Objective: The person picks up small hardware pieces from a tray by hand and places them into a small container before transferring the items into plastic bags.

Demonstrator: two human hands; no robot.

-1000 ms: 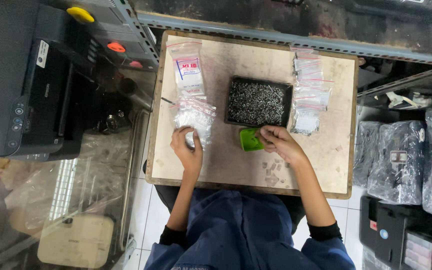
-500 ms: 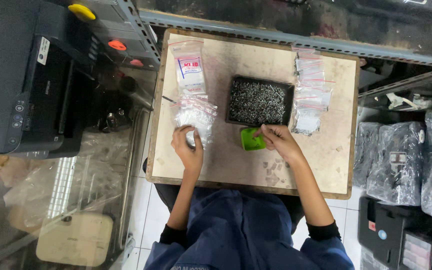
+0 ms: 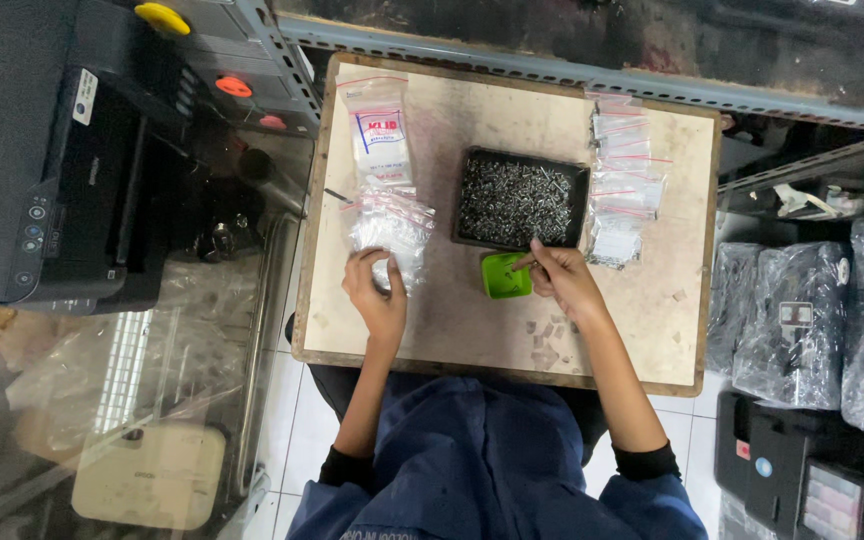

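Printer (image 3: 47, 170): black, far left at nine o'clock of the board, on a lower level beside a grey panel (image 3: 242, 60) with yellow and red buttons.
Board (image 3: 452, 330): pale, worn, wood-rimmed square worktop in the middle of the view; small paper scraps lie on it at five o'clock.
Bag stack (image 3: 377, 135): clear zip bags with red seal lines, flat at eleven o'clock on the board, the top one showing a printed label.
Filled bags (image 3: 392, 225): a crumpled heap of clear bags with pale contents, just below the stack, at nine o'clock of the tray.
Left hand (image 3: 377, 295): resting on the board at seven o'clock, fingers curled narrow and pinching the lower edge of the filled bags.
Tray (image 3: 520, 200): black, rectangular, at the board's centre, full of small silvery screws.
Cup (image 3: 505, 275): small green container, touching the board just below the tray at six o'clock, between the two hands.
Right hand (image 3: 562, 280): at three o'clock of the cup, fingers closed narrow with the tips at the cup's rim; whether they hold a screw I cannot tell.
Empty bags (image 3: 624, 190): a column of small clear bags with red seals, at three o'clock of the tray.
Wrapped bundles (image 3: 822, 320): dark plastic-wrapped packs, off the board at far right.
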